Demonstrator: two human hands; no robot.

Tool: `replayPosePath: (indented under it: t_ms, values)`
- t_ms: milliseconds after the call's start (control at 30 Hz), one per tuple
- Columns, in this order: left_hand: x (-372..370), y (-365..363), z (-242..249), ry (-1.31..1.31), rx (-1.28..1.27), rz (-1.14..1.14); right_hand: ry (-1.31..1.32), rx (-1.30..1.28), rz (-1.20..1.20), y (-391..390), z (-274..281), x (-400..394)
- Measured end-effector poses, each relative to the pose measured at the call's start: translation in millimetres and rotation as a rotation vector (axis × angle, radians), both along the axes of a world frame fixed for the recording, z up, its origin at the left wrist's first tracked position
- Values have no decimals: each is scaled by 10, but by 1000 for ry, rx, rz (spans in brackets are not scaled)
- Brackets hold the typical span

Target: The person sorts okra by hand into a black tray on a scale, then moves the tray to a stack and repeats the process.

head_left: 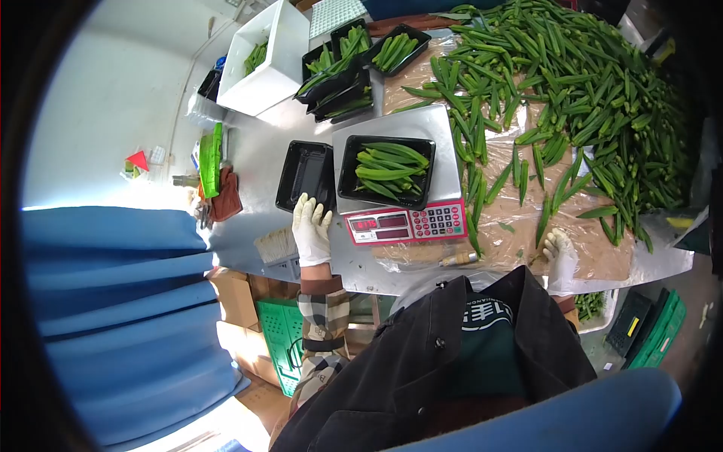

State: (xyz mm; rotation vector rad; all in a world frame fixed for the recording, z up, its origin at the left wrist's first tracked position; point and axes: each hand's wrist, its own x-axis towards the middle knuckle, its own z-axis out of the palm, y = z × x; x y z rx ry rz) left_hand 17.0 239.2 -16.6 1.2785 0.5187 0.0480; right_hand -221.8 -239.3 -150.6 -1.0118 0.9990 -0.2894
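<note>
My left hand [311, 230], in a white glove, has its fingers apart at the near edge of an empty black tray [307, 177]. Beside that tray, a second black tray [349, 162] holding okra pods [390, 167] rests on the scale [407, 224], whose red digits are lit. My right hand [560, 258], also gloved, is over the table's front edge, right of the scale; its fingers are curled and what they hold, if anything, is too small to tell. Loose okra [572, 83] lies in a large pile beyond it.
Several black trays with okra [343, 75] stand at the back, beside a white foam box [265, 56]. A brush [277, 245] lies left of the scale and a wooden handle [458, 259] in front. A green packet [210, 160] and brown cloth [226, 197] are at the left.
</note>
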Motion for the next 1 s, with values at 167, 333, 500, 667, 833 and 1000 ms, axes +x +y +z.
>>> replayPosePath:
  t_ms: [167, 333, 500, 667, 833, 1000]
  values:
    - [384, -25, -337, 19, 349, -400, -42, -115, 92, 143, 126, 148]
    - [701, -185, -538, 129, 519, -609, -15, -126, 125, 200, 80, 204]
    - [1259, -786, -336, 202, 285, -691, 27, -140, 125, 138, 8, 231]
    - [2171, -1459, -512, 214, 73, -640, 43, -216, 130, 47, -31, 274]
    - [3189, -2036, -767, 263, -124, -265, 51, -272, 81, -63, -18, 302]
    - [3448, -2060, -433, -151, 1672, -969, 80, -236, 31, -72, -47, 294]
